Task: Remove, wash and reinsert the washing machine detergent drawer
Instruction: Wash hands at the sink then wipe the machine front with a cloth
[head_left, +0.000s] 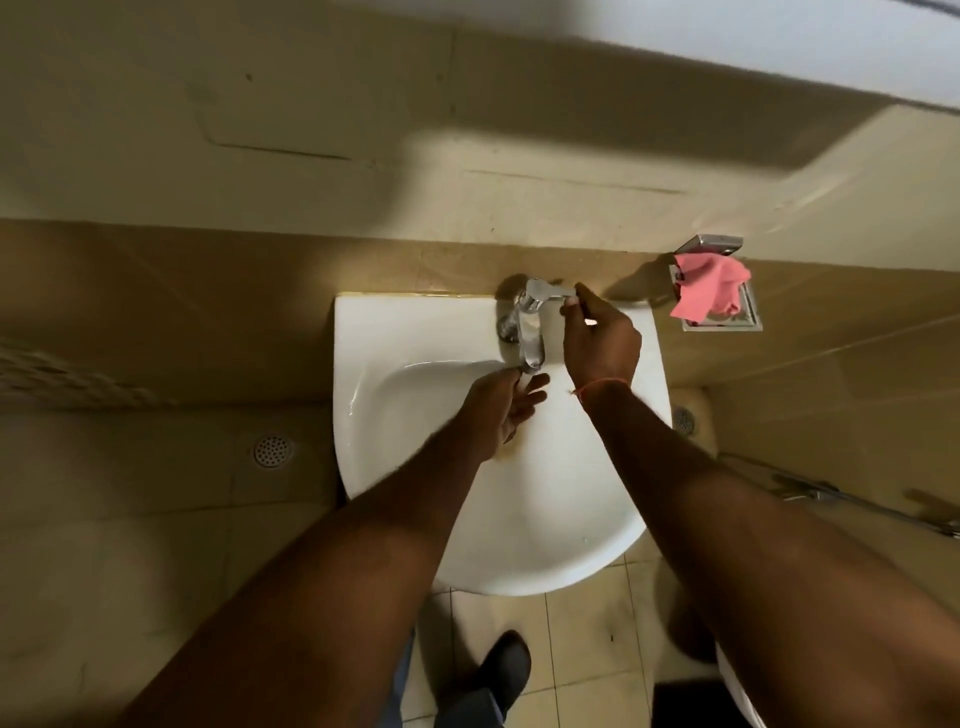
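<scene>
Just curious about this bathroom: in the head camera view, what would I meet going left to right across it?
Round metal floor drain → white ceramic basin → chrome tap → right hand on the tap lever → pink cloth in a metal wall tray.

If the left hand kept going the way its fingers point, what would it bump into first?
Probably the white ceramic sink basin's far wall, just below the chrome tap spout. The left hand sits open under it; depth is unclear.
</scene>
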